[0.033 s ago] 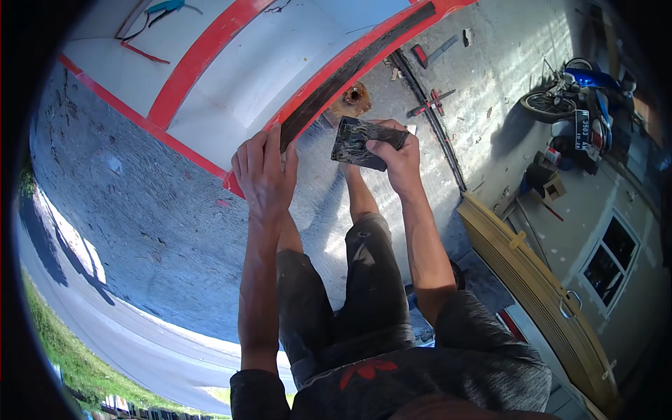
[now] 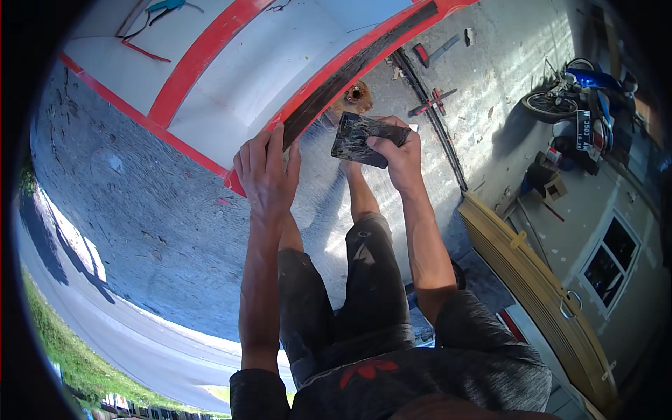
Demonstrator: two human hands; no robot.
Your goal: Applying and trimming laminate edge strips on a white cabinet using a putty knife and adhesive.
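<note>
My right hand (image 2: 397, 150) grips a flat black rectangular plate (image 2: 358, 140), its face streaked with pale scuffs, thumb across the top. I cannot tell exactly what kind of tool it is. To the left, my left hand (image 2: 266, 171) lies on the near end of a red rim (image 2: 308, 91), fingers stretched along it and the thumb apart. The rim belongs to a large white box-like body (image 2: 273, 59) with red borders. A dark, rough strip (image 2: 364, 57) runs along the rim, partly covered by my left fingers at its near end.
On the concrete floor lie a red-handled saw-like tool (image 2: 434, 52), a red-and-black tool (image 2: 432, 103) and a long dark bar (image 2: 437, 129). A rusty brown round part (image 2: 355, 98) sits beneath the rim. At right stand a blue motorcycle (image 2: 584, 98) and a yellow folding door (image 2: 539, 280).
My left thumb has swung slightly away from the fingers. The black plate has shifted a little upward in my right hand's hold.
</note>
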